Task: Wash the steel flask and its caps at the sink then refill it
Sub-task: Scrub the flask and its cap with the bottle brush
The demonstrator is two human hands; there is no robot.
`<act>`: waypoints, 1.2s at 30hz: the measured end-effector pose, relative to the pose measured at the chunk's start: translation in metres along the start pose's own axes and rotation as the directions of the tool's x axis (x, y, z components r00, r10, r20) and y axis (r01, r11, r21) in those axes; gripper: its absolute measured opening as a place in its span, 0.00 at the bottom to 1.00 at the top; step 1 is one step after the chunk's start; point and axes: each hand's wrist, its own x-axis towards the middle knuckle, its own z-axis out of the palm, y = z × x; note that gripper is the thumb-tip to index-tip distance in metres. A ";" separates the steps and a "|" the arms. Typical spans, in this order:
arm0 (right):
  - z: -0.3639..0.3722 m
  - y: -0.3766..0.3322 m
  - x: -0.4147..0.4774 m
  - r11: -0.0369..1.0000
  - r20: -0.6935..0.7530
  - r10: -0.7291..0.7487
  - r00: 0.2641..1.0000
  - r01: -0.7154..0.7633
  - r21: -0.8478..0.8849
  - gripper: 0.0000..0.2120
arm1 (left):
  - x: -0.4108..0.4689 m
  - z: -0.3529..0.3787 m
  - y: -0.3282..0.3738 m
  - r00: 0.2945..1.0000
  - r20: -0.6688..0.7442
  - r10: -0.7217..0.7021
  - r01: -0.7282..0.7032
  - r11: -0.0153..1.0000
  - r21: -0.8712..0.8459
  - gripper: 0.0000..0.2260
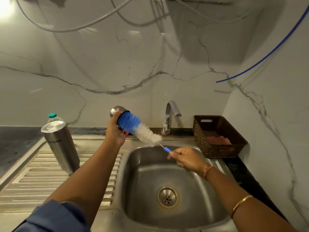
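Steel cap (115,111) is being held up over the back edge of the sink (133,158), mouth facing right, rounded shiny end toward the wall. Brush (138,129) is sitting in its mouth: blue bristles inside and at the rim, white bristles sticking out, thin wire running down to a blue handle. A bit of red is showing under the cap, cannot tell what. Flask (61,146) is standing on the ribbed drainboard (41,181) left of the basin, well apart from the cap, plain steel with a flat ringed top and printed lettering. Bottle (53,117) with a green lid is peeking out just behind it.

Basin is looking dry, drain (167,197) in the middle. Tap (170,116) is standing at the back, spout pointing right. Brown woven basket (217,148) is sitting on the dark counter (15,144) right of the tap, reddish cloth (217,139) inside. White marbled wall behind; grey cables (66,29) and a blue tube (267,54) are hanging above.

Left hand (115,133) is wrapping around the cap from below, thumb up along its side, arm reaching forward, blue sleeve (55,216) at the elbow. Right hand (185,158) is pinching the brush handle over the basin, fingers curled, thread band (207,170) at the wrist, gold bangle (242,202) on the forearm.
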 end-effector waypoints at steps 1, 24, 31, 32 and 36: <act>0.000 0.000 0.001 0.999 0.043 0.025 0.999 -0.026 0.034 0.11 | -0.002 0.001 0.001 1.000 0.009 0.002 -0.002 1.000 0.004 0.14; -0.009 -0.005 0.007 0.778 -0.172 -0.373 0.912 0.206 -0.594 0.10 | -0.001 -0.015 -0.005 0.999 -0.034 -0.008 0.012 0.995 0.094 0.24; -0.010 -0.003 0.011 0.413 -0.074 -0.472 0.878 0.147 -0.899 0.19 | 0.003 -0.012 -0.001 0.995 -0.103 -0.013 0.024 0.993 0.112 0.27; -0.009 -0.001 0.011 0.257 -0.061 -0.560 0.826 0.104 -0.961 0.20 | 0.006 -0.014 -0.002 0.990 -0.138 -0.020 0.035 0.993 0.110 0.28; -0.010 -0.006 0.013 0.406 -0.105 -0.540 0.835 0.149 -0.902 0.06 | 0.006 -0.018 -0.004 0.991 -0.131 -0.015 0.031 0.993 0.116 0.30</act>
